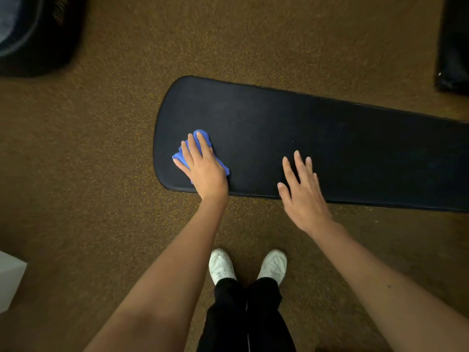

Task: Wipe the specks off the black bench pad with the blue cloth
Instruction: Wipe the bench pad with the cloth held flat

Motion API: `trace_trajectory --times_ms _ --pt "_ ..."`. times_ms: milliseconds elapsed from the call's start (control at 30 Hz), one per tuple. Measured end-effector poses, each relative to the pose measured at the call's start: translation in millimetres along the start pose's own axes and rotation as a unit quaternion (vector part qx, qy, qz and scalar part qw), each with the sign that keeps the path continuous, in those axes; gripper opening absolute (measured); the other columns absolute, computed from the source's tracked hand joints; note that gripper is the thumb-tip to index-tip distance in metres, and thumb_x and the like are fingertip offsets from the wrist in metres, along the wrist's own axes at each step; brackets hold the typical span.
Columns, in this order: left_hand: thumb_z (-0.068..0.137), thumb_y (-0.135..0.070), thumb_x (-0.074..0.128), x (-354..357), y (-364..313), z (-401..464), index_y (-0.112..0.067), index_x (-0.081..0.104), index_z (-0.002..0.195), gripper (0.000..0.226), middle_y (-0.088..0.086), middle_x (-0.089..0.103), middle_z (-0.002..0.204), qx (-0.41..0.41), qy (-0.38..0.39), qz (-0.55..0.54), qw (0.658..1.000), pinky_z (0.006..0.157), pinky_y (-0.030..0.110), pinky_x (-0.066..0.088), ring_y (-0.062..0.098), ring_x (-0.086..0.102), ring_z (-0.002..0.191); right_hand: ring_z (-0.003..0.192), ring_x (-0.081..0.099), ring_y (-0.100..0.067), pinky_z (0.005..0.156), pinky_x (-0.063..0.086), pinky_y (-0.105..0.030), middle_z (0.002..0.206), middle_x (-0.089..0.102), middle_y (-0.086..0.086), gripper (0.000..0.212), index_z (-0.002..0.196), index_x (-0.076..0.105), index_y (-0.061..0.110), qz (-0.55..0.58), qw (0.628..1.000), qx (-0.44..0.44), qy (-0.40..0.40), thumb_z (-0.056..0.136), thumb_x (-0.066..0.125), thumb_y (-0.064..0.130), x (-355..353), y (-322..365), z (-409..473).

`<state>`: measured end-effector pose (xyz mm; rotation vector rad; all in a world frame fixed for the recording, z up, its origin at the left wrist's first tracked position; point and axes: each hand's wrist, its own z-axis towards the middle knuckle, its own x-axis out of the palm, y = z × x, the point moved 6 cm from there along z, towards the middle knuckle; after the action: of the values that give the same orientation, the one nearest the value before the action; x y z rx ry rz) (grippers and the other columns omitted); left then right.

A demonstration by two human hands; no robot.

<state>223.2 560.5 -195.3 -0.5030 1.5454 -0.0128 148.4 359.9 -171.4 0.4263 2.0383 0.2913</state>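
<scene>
- No brand, label or writing readable anywhere in the head view — pad, cloth, shoes all plain.
- Black bench pad (317,138): long, narrow, with a rounded end at the left; its long axis runs left to right, tilting slightly downward toward the right, and it runs off the right edge of frame. It sits above a speckled brown floor (101,174).
- Blue cloth (203,139): bunched up, lying on the pad near the rounded left end, close to the pad's near edge. Bits stick out past the fingertips, at the left side and by the wrist.
- Left hand (203,166): palm down, flat on the cloth, pressing it to the pad; fingers straight, slightly fanned, pointing up-left. Not curled round the cloth.
- Right hand (302,194): palm down at the pad's near edge, well apart from the cloth; fingers straight and spread, thumb out to the left, holding nothing. Cannot tell whether it touches the pad or hovers just over it.
- Specks on the pad: too dark and blurred to tell.
- Below: two white shoes (220,265) and black trousers (243,316) — the person stands facing the pad's long side.
- Dark blurred object (38,34) top left, another dark shape (454,47) top right; a pale object (10,278) at the left edge.
</scene>
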Motion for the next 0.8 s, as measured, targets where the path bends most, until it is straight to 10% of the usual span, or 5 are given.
trace_trajectory --times_ms 233,567,800 --pt "0.09 -0.008 0.046 19 -71 -15 -0.007 0.025 0.145 0.058 0.015 0.029 0.15 0.183 0.047 0.034 0.981 0.11 0.057 0.016 0.033 0.023 0.139 0.142 -0.016 -0.02 0.115 0.001 -0.039 0.157 -0.013 -0.001 0.059 0.149 0.003 0.021 -0.009 1.0 -0.023 -0.005 0.1 0.033 0.032 -2 -11 -5" --pt "0.094 -0.006 0.036 10 -44 50 -0.01 0.016 0.147 0.057 0.012 0.017 0.154 0.09 0.041 0.04 0.994 0.112 0.055 0.003 0.031 0.009 0.142 0.142 -0.018 -0.022 0.112 -0.005 -0.039 0.156 -0.015 -0.002 0.058 0.149 0.001 0.023 -0.022 0.999 -0.037 0.002 0.099 0.029 0.035 -3 -18 0" --pt "0.089 -0.009 0.05 19 -63 3 -0.006 0.036 0.139 0.052 0.017 0.038 0.144 0.296 0.043 0.04 0.953 0.106 0.06 0.025 0.037 0.032 0.134 0.141 -0.019 -0.023 0.113 -0.005 -0.04 0.156 -0.016 -0.002 0.059 0.149 0.002 0.023 -0.02 0.998 -0.052 0.004 0.099 0.031 0.035 0 -20 0"
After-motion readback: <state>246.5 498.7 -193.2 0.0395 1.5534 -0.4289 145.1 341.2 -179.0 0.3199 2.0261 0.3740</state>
